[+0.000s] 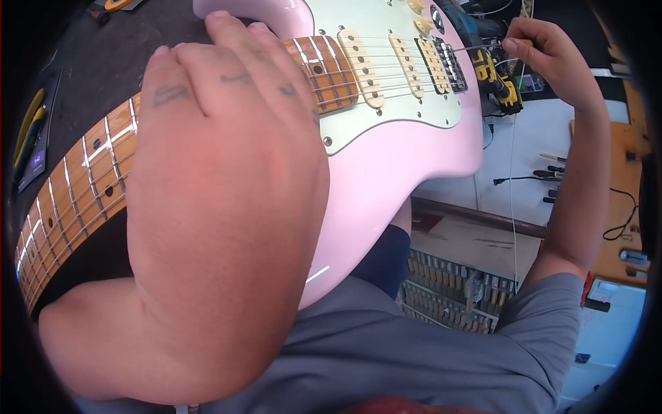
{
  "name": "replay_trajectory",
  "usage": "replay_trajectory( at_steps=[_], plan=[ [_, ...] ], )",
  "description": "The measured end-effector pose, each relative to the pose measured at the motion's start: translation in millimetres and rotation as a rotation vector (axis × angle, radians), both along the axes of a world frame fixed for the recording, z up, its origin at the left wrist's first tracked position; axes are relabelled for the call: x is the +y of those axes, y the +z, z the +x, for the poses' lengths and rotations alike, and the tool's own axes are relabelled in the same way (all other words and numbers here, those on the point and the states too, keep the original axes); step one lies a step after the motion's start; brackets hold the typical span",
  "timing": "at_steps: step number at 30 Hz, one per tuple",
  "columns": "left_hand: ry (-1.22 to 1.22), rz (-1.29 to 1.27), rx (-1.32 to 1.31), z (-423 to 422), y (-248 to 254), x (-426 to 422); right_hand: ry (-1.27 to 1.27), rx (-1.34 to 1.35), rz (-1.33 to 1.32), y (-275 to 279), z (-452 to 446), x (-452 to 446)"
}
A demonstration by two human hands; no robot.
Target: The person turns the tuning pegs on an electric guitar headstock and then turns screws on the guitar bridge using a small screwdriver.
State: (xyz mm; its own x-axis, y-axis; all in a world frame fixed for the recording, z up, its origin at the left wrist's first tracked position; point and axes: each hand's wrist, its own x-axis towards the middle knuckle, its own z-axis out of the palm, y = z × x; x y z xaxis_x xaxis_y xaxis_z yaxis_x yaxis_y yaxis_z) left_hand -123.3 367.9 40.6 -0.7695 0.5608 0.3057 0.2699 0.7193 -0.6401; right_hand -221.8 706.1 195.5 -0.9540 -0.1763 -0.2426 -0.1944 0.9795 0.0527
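Observation:
A pink electric guitar with a pale green pickguard lies in front of me. Across its maple neck and strings rests my left hand, back upward, fingers stretched out near the upper end of the fretboard. Its fingertips reach the far side of the neck, by the body's horn. My right hand is beyond the bridge, thumb and finger pinching a thin grey metal rod. The rod's tip points at the bridge saddles; I cannot tell its exact kind or whether it touches.
A yellow and black power tool sits just past the guitar's tail. A thin pale line hangs below my right hand. Several hand tools lie on the white surface, and racks of files or similar tools stand below. Yellow-handled pliers lie far left.

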Motion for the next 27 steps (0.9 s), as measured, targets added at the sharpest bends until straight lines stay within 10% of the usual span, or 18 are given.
replay_trajectory(
  at_steps=[27],
  plan=[
    [0.000, -0.015, -0.035, 0, 1, -3, -0.024, 0.096, -0.044, -8, 0, 45]
  ],
)
